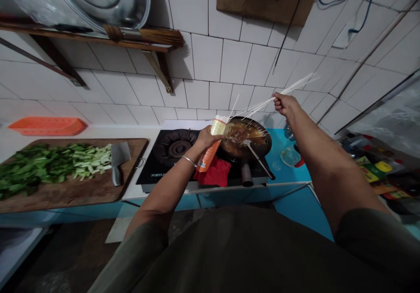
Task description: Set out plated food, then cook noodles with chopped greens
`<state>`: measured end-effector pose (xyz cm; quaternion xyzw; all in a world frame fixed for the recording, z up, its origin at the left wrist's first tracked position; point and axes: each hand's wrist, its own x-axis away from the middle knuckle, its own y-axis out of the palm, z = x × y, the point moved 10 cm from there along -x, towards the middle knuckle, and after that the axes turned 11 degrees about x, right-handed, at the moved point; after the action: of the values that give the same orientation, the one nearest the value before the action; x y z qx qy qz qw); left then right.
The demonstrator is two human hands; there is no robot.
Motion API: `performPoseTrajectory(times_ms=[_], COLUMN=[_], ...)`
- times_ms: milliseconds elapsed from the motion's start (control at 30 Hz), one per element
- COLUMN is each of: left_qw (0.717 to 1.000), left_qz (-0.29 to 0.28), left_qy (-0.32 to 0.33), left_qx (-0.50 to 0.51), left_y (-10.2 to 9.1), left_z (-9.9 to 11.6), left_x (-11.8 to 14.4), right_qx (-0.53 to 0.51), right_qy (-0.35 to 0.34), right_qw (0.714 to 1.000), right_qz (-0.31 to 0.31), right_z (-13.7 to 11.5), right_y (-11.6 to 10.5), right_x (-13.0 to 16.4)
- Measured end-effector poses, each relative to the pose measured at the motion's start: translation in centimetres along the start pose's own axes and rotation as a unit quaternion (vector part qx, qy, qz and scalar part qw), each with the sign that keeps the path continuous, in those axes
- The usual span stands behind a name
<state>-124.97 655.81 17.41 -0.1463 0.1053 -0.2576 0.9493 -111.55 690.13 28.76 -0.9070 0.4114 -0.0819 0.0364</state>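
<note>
My left hand (206, 138) grips an orange and white noodle packet (211, 146), held tilted just left of a dark wok (246, 140). My right hand (285, 104) is raised above the wok's right side and pinches a bunch of thin dry white noodles (278, 95) that fan out to both sides. The wok holds brown liquid and sits on the right burner of a black two-burner stove (173, 153). A metal ladle (257, 157) rests in the wok with its handle pointing toward me. A red cloth (216, 172) lies on the stove below the packet.
A wooden cutting board (75, 188) at the left carries chopped greens (46, 164) and a cleaver (118, 159). An orange tray (47, 125) sits behind it. A glass bowl (290, 156) stands on the blue counter right of the stove. Bottles and packets crowd the far right.
</note>
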Motion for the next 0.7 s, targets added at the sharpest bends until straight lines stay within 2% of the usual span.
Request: performPoseTrajectory(times_ms=[100,233,333,433,700], left_qw=[0.999,0.997,0.996,0.997,0.998], left_qz=[0.009,0.022,0.023,0.023,0.029], left_qy=[0.001,0.006,0.015,0.017,0.006], left_qx=[0.033,0.078,0.082,0.072,0.063], left_y=[-0.3,-0.4,-0.4,-0.7,-1.3], left_z=[-0.1,0.3,0.6,0.8,0.9], left_x=[-0.3,-0.4,-0.5,-0.5,0.1], right_qx=[0.008,0.013,0.02,0.01,-0.004], right_qy=[0.008,0.003,0.003,0.029,0.084], right_qw=[1.0,1.0,1.0,0.999,0.996], right_qz=[0.013,0.006,0.008,0.024,0.041], right_z=[1.4,2.7,3.4,4.5,8.1], right_y=[0.7,2.8,3.4,2.5,-1.8], right_x=[0.1,0.8,1.2,1.0,0.1])
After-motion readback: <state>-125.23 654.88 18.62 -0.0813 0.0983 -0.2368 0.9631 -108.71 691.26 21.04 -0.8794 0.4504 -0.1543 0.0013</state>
